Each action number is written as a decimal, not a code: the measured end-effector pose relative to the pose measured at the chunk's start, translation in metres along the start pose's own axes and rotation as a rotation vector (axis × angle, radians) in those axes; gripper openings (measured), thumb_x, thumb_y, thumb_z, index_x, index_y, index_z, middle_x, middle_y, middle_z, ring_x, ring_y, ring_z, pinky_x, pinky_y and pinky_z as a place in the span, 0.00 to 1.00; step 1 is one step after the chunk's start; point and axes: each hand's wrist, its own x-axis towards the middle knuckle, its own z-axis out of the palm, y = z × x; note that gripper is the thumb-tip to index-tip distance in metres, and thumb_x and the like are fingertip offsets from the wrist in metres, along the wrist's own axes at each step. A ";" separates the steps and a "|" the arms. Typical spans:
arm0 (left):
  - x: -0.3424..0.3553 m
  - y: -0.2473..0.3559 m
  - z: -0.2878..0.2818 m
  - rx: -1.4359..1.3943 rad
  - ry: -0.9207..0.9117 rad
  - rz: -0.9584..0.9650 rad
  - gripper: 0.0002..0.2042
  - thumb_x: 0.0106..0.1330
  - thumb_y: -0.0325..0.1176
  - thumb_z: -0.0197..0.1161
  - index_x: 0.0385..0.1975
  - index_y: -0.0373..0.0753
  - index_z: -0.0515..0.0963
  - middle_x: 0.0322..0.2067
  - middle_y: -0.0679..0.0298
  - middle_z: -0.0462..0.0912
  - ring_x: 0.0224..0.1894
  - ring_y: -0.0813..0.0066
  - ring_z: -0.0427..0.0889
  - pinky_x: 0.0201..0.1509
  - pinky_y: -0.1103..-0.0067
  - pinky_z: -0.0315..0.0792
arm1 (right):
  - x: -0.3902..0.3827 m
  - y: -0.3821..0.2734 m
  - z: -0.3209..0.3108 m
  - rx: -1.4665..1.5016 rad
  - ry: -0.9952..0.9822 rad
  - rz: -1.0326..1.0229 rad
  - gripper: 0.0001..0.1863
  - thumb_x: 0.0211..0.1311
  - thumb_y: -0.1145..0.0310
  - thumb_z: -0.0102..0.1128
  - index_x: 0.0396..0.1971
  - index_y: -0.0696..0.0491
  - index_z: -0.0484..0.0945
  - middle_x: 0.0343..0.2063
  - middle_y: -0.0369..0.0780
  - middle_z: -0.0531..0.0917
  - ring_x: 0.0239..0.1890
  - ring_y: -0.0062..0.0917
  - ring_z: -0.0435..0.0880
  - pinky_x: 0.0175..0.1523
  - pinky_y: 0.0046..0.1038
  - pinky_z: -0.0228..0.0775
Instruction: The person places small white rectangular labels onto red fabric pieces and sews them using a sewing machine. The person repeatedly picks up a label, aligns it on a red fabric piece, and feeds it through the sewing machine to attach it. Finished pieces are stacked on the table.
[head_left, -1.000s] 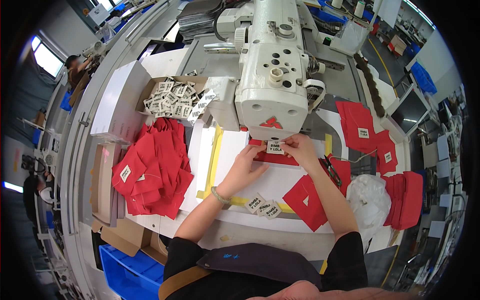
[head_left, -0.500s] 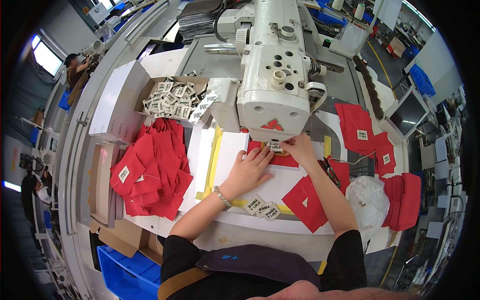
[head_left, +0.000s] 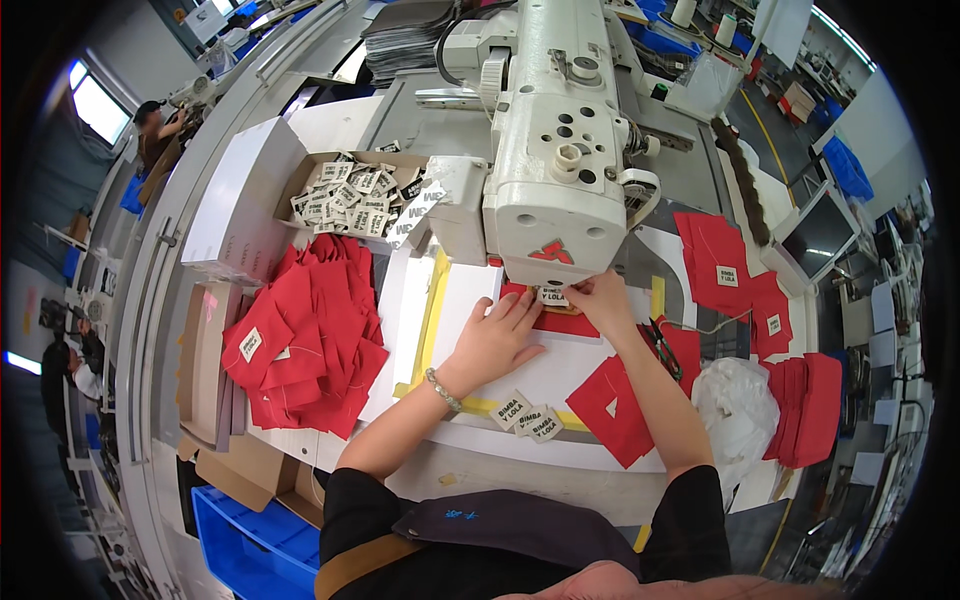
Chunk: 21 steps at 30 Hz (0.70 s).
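Observation:
Under the head of a white sewing machine (head_left: 553, 225) lies a red fabric piece (head_left: 575, 323). On it sits a small pale label (head_left: 553, 296) with dark print. My left hand (head_left: 496, 340) is open and lies flat, its fingertips resting on the left part of the red fabric, beside the label. My right hand (head_left: 605, 303) has its fingers pinched together at the label's right edge; the fingertips are partly hidden close under the machine head. Three loose labels (head_left: 528, 415) lie on the white work surface, nearer to me, between my forearms.
At the left are a heap of red fabric pieces (head_left: 310, 350) and a box of labels (head_left: 345, 195). To the right lie black-handled scissors (head_left: 662, 348), a clear plastic bag (head_left: 735, 405), labelled red pieces (head_left: 715, 260) and a red stack (head_left: 805, 410). A blue crate (head_left: 255, 545) stands low at the left.
The view has shifted slightly. My right hand's fingers have drawn in a little more at the label's edge; my left hand stays flat on the red fabric.

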 end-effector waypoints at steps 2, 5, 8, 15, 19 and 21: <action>-0.005 -0.010 -0.001 -0.008 0.012 -0.047 0.30 0.62 0.53 0.59 0.57 0.37 0.72 0.55 0.58 0.76 0.57 0.64 0.71 0.58 0.65 0.62 | -0.002 -0.003 0.000 0.000 0.006 0.013 0.11 0.52 0.74 0.65 0.36 0.62 0.81 0.25 0.44 0.86 0.25 0.27 0.87 0.33 0.26 0.78; -0.008 -0.020 -0.003 -0.028 -0.004 -0.089 0.28 0.62 0.52 0.60 0.56 0.37 0.73 0.54 0.56 0.76 0.54 0.64 0.73 0.57 0.64 0.63 | -0.002 -0.002 0.001 -0.068 0.025 -0.012 0.11 0.52 0.74 0.65 0.37 0.61 0.81 0.24 0.44 0.86 0.25 0.27 0.87 0.33 0.26 0.78; -0.004 -0.015 -0.005 -0.068 0.002 -0.069 0.29 0.61 0.52 0.61 0.56 0.37 0.73 0.55 0.56 0.75 0.52 0.64 0.73 0.56 0.64 0.63 | -0.001 0.002 0.002 -0.059 0.024 -0.035 0.11 0.52 0.75 0.65 0.37 0.61 0.81 0.25 0.43 0.86 0.24 0.26 0.87 0.32 0.25 0.78; 0.003 -0.008 -0.005 -0.086 0.008 -0.043 0.29 0.61 0.52 0.61 0.56 0.37 0.73 0.56 0.56 0.73 0.52 0.64 0.72 0.55 0.65 0.63 | -0.003 0.000 0.003 0.066 0.021 -0.009 0.10 0.53 0.78 0.64 0.36 0.62 0.81 0.24 0.42 0.86 0.23 0.22 0.85 0.30 0.23 0.76; 0.003 -0.011 -0.004 -0.073 0.007 -0.052 0.30 0.60 0.52 0.61 0.56 0.37 0.72 0.56 0.55 0.73 0.51 0.64 0.72 0.54 0.65 0.63 | -0.001 0.007 0.002 0.118 0.014 0.027 0.09 0.53 0.78 0.64 0.36 0.63 0.81 0.23 0.41 0.85 0.23 0.20 0.84 0.29 0.22 0.76; 0.002 -0.012 -0.005 -0.072 0.011 -0.056 0.30 0.60 0.52 0.62 0.57 0.37 0.72 0.56 0.55 0.73 0.51 0.64 0.72 0.53 0.66 0.63 | -0.001 0.011 0.003 0.156 0.022 0.018 0.08 0.54 0.78 0.63 0.35 0.63 0.81 0.23 0.41 0.85 0.23 0.19 0.84 0.28 0.21 0.75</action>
